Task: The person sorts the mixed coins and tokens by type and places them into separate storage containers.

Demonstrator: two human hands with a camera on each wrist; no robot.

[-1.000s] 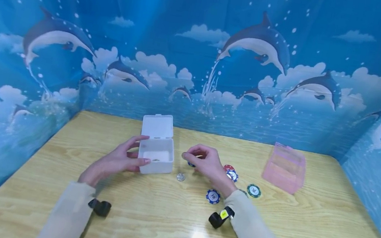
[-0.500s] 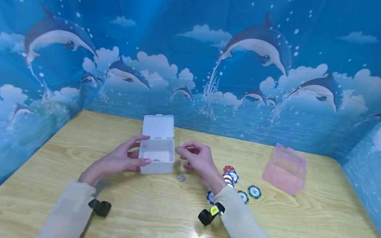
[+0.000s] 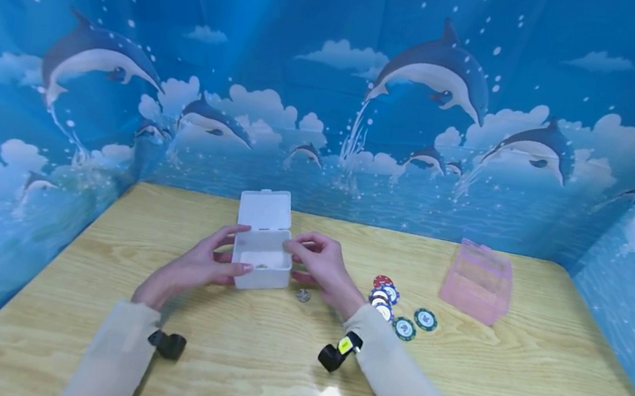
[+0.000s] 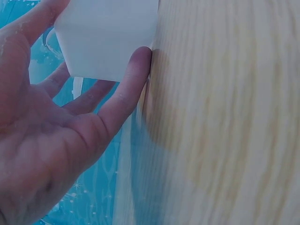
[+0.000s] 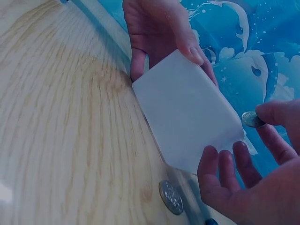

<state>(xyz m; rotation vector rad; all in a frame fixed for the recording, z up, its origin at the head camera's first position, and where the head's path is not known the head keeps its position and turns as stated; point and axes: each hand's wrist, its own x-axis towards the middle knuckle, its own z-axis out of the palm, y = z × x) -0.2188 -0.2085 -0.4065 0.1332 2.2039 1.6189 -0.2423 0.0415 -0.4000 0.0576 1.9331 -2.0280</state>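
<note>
The left hand (image 3: 199,267) is gripping the box (image 3: 266,279); the right hand (image 3: 322,268) is pinching a coin (image 5: 253,119). Chips (image 3: 383,311) are lying at right, their print illegible.

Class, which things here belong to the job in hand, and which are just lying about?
In the job:
left hand, gripping open white plastic box
right hand, pinching round silver metal coin
probably second silver coin, beside the box

Apparently just lying about:
round red, blue and green poker chips
translucent pink plastic box

The markings on the poker chips (image 3: 425,319), coins (image 5: 170,197) and yellow wristband label (image 3: 345,345) are too small or blurred to read.
</note>
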